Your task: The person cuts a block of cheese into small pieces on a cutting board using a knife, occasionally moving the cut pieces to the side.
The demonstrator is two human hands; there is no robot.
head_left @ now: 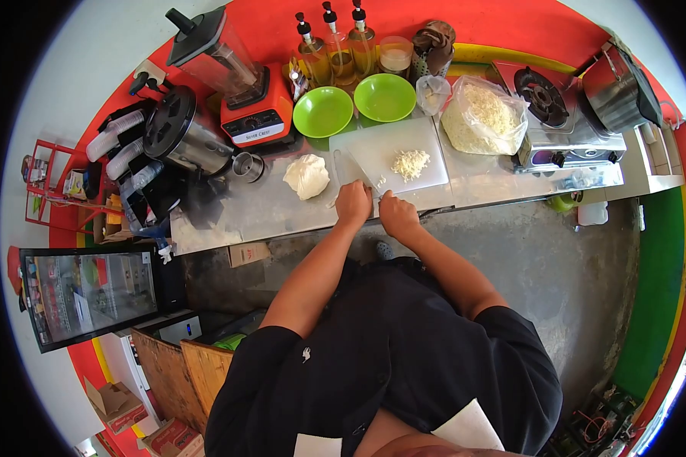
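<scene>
A white cutting board (pixel 381 141) lies on the metal counter. On its right part is a small heap of shredded pale food (pixel 410 164), with a few bits near the front edge. A broad knife blade (pixel 351 167) slants over the board's left part, its lower end between my hands. My right hand (pixel 399 215) is closed at the board's front edge, seemingly round the knife's handle. Beside the blade, my left hand (pixel 354 202) is closed, and what its fingers hold is hidden. To the left lies a crumpled white bag (pixel 307 177).
Behind the board stand two green bowls (pixel 323 112), a red blender (pixel 257 114) and pump bottles (pixel 315 57). To the right are a bag of shredded food (pixel 484 118), a gas stove (pixel 564 148) and a large pot (pixel 613 91). A metal cup (pixel 248 166) stands left.
</scene>
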